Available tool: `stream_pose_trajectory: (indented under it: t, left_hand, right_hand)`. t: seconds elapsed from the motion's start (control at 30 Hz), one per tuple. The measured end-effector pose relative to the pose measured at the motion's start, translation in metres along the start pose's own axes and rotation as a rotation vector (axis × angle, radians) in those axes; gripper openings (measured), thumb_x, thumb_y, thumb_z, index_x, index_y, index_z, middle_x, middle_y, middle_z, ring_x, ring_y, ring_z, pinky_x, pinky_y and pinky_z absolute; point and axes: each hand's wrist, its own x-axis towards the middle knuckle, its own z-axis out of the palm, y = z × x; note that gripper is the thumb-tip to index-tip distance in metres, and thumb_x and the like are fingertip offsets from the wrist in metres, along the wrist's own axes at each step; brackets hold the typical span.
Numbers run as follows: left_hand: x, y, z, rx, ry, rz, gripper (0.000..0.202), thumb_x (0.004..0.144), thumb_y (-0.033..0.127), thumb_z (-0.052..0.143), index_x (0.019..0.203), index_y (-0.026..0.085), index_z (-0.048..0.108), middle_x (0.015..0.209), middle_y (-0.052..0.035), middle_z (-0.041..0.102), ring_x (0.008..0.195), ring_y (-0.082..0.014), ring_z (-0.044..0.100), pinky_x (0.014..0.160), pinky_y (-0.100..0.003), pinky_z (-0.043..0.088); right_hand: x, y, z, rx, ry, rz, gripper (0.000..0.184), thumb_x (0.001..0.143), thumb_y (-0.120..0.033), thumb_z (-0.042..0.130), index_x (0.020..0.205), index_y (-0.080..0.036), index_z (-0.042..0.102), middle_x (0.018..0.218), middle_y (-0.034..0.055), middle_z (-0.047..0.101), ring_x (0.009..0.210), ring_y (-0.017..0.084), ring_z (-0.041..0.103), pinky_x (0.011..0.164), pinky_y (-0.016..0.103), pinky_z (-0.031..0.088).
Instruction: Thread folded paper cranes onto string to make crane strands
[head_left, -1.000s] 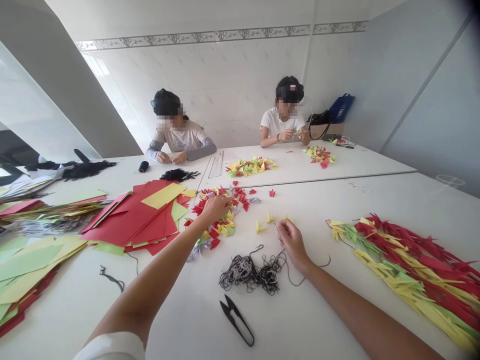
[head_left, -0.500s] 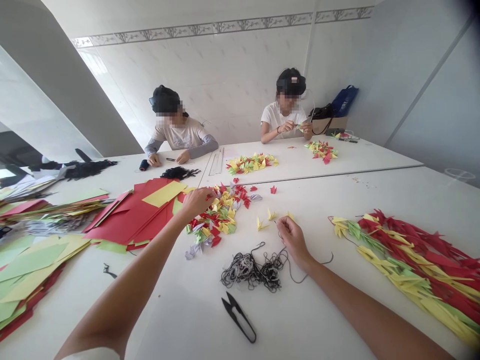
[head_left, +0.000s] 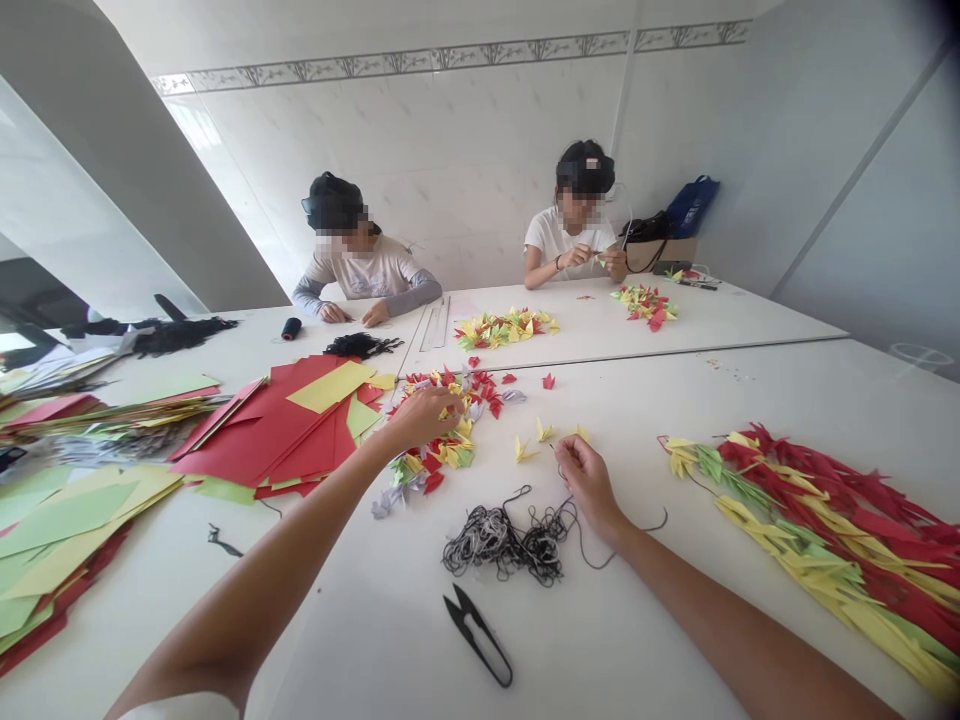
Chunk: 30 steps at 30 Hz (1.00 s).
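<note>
My left hand (head_left: 427,413) hovers over or touches a pile of small folded paper cranes (head_left: 456,452) in red, yellow, green and pale purple. Its fingers are loosely bent and apart, with the tips partly lost among the paper. My right hand (head_left: 583,472) pinches the end of a dark cord, which trails down past the wrist. Just left of that hand stand a few yellow cranes (head_left: 525,450). Below them lies a tangled heap of black and grey cord (head_left: 499,545). Black thread snips (head_left: 478,635) rest on the table nearer to me.
Strung paper cranes (head_left: 832,530) spread along the right. Stacks of coloured paper (head_left: 300,425) cover the left side. Across the table two people sit working, near further crane piles (head_left: 506,327), black cords (head_left: 364,344) and a dark thread spool (head_left: 291,328).
My left hand has shifted right and slightly nearer over the crane pile. My right hand has stayed put with the cord. The person at far left has moved their hands slightly.
</note>
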Motion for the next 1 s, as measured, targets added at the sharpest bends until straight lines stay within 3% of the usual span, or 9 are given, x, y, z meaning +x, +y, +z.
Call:
stream_pose_trajectory:
  t: [0.17,0.27,0.37,0.43,0.57,0.77,0.9,1.0]
  left_hand:
    - [0.009,0.007,0.004,0.028,0.024,-0.064,0.019,0.083,0.024,0.054,0.084,0.019,0.073,0.092,-0.0081,0.068,0.086,-0.0231,0.063,0.075,-0.032,0.047]
    - [0.011,0.01,-0.004,0.021,0.132,-0.161,0.026,0.088,0.025,0.047,0.087,0.016,0.071,0.099,-0.0124,0.067,0.088,-0.0253,0.062,0.074,-0.034,0.046]
    - [0.015,0.02,-0.01,-0.047,0.176,-0.199,0.028,0.09,0.03,0.046,0.09,0.017,0.071,0.101,-0.0107,0.068,0.083,-0.0226,0.063,0.069,-0.032,0.046]
    - [0.02,0.031,-0.007,-0.118,0.143,-0.171,0.024,0.088,0.032,0.05,0.088,0.019,0.071,0.097,-0.0067,0.07,0.077,-0.0189,0.063,0.067,-0.029,0.046]
    - [0.036,0.057,0.015,-0.232,0.042,-0.091,0.022,0.085,0.034,0.056,0.081,0.02,0.073,0.091,-0.0034,0.074,0.073,-0.0164,0.063,0.065,-0.026,0.045]
    - [0.053,0.081,0.038,-0.254,-0.023,-0.094,0.025,0.085,0.036,0.057,0.076,0.02,0.074,0.087,-0.0045,0.075,0.073,-0.0184,0.064,0.062,-0.027,0.043]
    - [0.057,0.075,0.028,-0.222,0.004,-0.115,0.024,0.087,0.036,0.057,0.099,0.023,0.073,0.1,-0.0041,0.074,0.083,-0.0202,0.066,0.063,-0.026,0.044]
    - [0.061,0.047,0.012,-0.177,0.053,-0.207,0.03,0.091,0.029,0.047,0.111,0.023,0.069,0.104,-0.0053,0.073,0.083,-0.0201,0.067,0.064,-0.027,0.045]
  right_hand:
    - [0.001,0.001,-0.001,0.011,0.005,0.002,0.035,0.091,-0.052,0.059,0.078,-0.022,0.048,0.064,-0.006,0.032,0.055,0.01,0.028,0.046,0.022,0.024]
    - [-0.001,-0.002,0.0,0.041,0.031,0.007,0.032,0.091,-0.05,0.059,0.079,-0.022,0.048,0.064,-0.0064,0.031,0.054,0.01,0.027,0.046,0.023,0.024]
    - [-0.006,-0.01,0.002,0.021,0.094,-0.085,0.028,0.092,-0.044,0.056,0.077,-0.022,0.047,0.063,-0.0061,0.031,0.054,0.01,0.026,0.047,0.023,0.023]
    - [-0.013,-0.016,0.003,-0.063,0.078,-0.201,0.027,0.093,-0.039,0.054,0.074,-0.022,0.046,0.061,-0.0059,0.032,0.054,0.01,0.027,0.048,0.024,0.023]
    - [-0.023,-0.021,0.006,-0.252,-0.079,-0.397,0.025,0.092,-0.033,0.052,0.071,-0.022,0.045,0.057,-0.0052,0.036,0.052,0.011,0.029,0.049,0.025,0.025]
    - [-0.024,-0.02,0.006,-0.337,-0.154,-0.461,0.022,0.092,-0.028,0.05,0.072,-0.022,0.045,0.059,-0.0048,0.04,0.052,0.011,0.031,0.05,0.025,0.027]
    - [-0.021,-0.018,0.006,-0.321,-0.183,-0.456,0.021,0.093,-0.025,0.05,0.073,-0.022,0.044,0.06,-0.0054,0.039,0.052,0.01,0.031,0.051,0.025,0.026]
    - [-0.02,-0.017,0.006,-0.32,-0.208,-0.466,0.02,0.093,-0.024,0.049,0.073,-0.022,0.043,0.06,-0.0056,0.038,0.052,0.01,0.031,0.051,0.024,0.026]
